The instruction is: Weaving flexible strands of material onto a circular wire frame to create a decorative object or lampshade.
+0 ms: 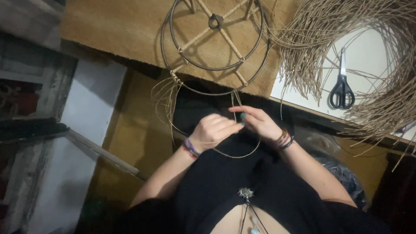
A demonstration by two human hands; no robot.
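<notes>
1. My left hand and right hand pinched thin rattan strands over my lap, below the wire frame on the table.
2. The strands seemed light, springy, prone to kinking; best gripped near the frame's rim.

dim, soft-focus view, brightest top right, deep shadows at the edges

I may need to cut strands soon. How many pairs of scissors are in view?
1: the black-handled scissors lie on the white surface at upper right, inside the reed coil. More may be hidden beneath it.
</notes>
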